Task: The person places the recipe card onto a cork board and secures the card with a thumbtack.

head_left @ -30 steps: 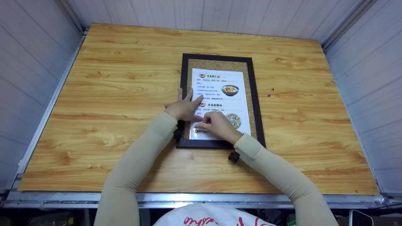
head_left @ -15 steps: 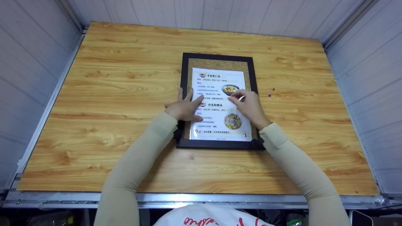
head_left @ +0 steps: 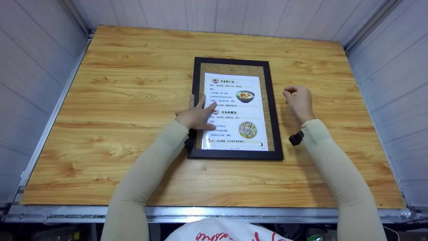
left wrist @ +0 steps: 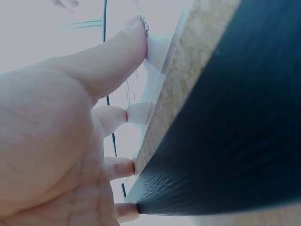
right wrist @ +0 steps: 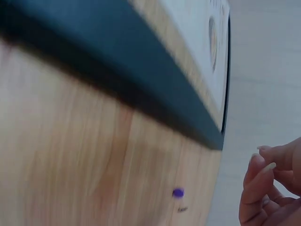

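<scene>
A printed recipe sheet in clear film lies on a cork board with a black frame. My left hand rests spread across the left frame edge and the sheet; in the left wrist view the thumb lies on the film. Small round tack-like spots show near the sheet's lower corners. Right of the frame, my right hand hovers over the table with loosely bent fingers and nothing visible between them. In the right wrist view, a small purple piece and a dark speck lie below it.
The wood-grain table has pale panel walls at its back and sides. A metal rail runs along the front edge. A black wrist camera hangs beside the right wrist.
My right hand has moved from the sheet's lower left, up across its right side, and off the frame to the right. The left hand and the board have stayed put.
</scene>
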Demonstrator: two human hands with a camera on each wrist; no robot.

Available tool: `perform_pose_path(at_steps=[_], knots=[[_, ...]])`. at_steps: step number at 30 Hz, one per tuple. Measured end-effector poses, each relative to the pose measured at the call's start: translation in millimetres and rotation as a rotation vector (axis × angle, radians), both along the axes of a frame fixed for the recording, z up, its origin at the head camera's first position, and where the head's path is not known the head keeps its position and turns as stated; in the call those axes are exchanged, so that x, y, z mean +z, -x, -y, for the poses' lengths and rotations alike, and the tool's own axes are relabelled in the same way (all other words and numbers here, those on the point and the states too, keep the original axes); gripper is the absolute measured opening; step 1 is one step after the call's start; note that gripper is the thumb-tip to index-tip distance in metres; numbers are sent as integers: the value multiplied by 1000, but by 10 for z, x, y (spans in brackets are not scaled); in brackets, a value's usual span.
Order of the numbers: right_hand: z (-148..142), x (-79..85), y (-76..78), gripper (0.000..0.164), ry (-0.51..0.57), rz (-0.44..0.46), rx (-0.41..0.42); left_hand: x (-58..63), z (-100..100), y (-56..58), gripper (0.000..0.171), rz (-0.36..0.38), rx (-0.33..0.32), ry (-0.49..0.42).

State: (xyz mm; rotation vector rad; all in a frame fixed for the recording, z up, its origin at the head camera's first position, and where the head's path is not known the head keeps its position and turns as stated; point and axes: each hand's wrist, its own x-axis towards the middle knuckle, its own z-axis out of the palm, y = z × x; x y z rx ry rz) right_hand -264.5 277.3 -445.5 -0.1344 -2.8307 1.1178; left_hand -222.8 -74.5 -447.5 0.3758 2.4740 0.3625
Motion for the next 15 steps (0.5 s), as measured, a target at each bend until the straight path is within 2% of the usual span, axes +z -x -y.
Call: perform_pose_path(at_steps=[6, 15], knots=[[-165, -117, 41, 22, -60, 89, -11, 9, 20, -13, 92, 4, 4, 8], [-271, -282, 25, 20, -134, 113, 15, 15, -12, -2, 92, 6, 6, 14]])
